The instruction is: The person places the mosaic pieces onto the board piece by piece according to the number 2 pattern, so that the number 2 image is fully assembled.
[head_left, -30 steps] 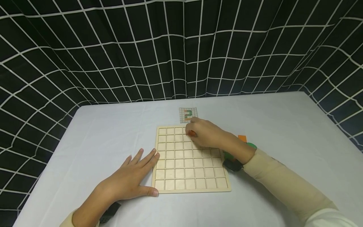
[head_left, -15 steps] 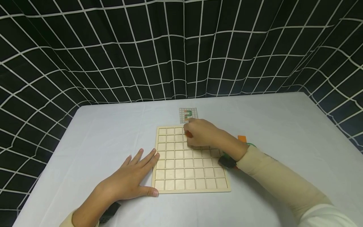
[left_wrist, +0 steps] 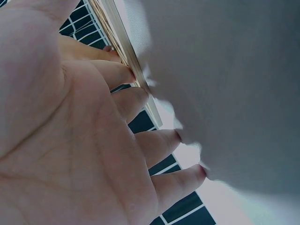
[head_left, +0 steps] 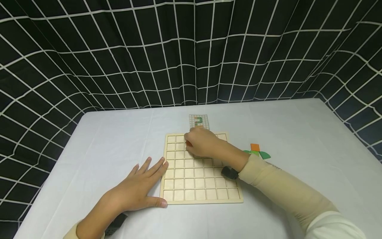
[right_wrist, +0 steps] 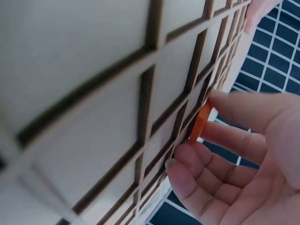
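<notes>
A square wooden grid board [head_left: 184, 182] lies on the white table. Along its left edge my left hand [head_left: 135, 187] rests with straight, spread fingers, the fingertips and thumb touching the rim; the left wrist view shows these fingers [left_wrist: 126, 103] against the board's side. Over the board's upper part my right hand [head_left: 203, 142] pinches an orange piece [right_wrist: 200, 123] between thumb and fingers, as the right wrist view shows. The piece is on edge, close to the grid's cells. From the head camera the right hand mostly hides it.
Behind the board lies a small pattern card [head_left: 199, 120] printed with orange and green shapes. Right of the board are an orange square [head_left: 255, 147] and several green pieces, among them a dark green one [head_left: 264, 155], partly behind the right forearm. A black gridded curtain [head_left: 191, 49] surrounds the table.
My right hand has moved left over the board's upper rows with the orange piece. The loose pieces at the right are more exposed. My left hand has stayed in place.
</notes>
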`<action>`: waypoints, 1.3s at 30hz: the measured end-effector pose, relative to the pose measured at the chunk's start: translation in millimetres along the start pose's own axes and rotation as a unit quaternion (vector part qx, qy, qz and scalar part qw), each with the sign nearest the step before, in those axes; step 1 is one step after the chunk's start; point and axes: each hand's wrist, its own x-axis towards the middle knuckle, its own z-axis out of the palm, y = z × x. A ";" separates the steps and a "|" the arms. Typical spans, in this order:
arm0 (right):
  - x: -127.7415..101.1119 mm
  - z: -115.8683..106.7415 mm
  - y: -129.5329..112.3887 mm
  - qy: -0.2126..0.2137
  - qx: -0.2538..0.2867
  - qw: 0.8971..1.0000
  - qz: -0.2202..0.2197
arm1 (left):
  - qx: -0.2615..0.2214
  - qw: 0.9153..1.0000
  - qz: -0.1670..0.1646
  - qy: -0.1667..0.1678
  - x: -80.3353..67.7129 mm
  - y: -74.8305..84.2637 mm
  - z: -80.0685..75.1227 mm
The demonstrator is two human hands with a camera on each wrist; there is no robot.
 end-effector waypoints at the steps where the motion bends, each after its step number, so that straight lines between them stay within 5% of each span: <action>1: 0.5 0.2 -1.2 0.001 -0.004 1.000 0.001 | 0.000 1.000 0.001 0.000 0.0 0.0 0.0; 8: 1.7 1.5 -20.1 -0.011 -0.096 0.995 0.027 | 0.006 1.000 0.002 -0.001 0.0 -0.4 -1.7; 14: -9.5 1.9 -57.0 -0.119 -0.255 0.959 0.032 | 0.005 1.000 0.006 0.004 0.4 -0.1 -1.8; 18: -17.7 0.4 -69.4 -0.166 -0.287 0.942 0.054 | 0.008 1.000 0.005 0.006 0.7 0.2 -2.4; 20: -22.2 1.0 -68.5 -0.175 -0.275 0.943 0.068 | 0.008 1.000 0.006 0.007 1.0 0.2 -3.0; 23: -30.2 3.3 -58.4 -0.160 -0.221 0.960 0.071 | 0.009 1.000 0.009 0.009 1.6 -0.1 -3.9; 30: -52.0 3.9 -17.0 -0.101 -0.062 0.993 0.004 | 0.009 1.000 0.003 0.002 2.4 -1.4 -4.5; 39: -88.6 -17.2 3.0 -0.171 0.092 0.981 0.003 | -0.003 1.000 -0.011 -0.005 0.8 2.4 0.4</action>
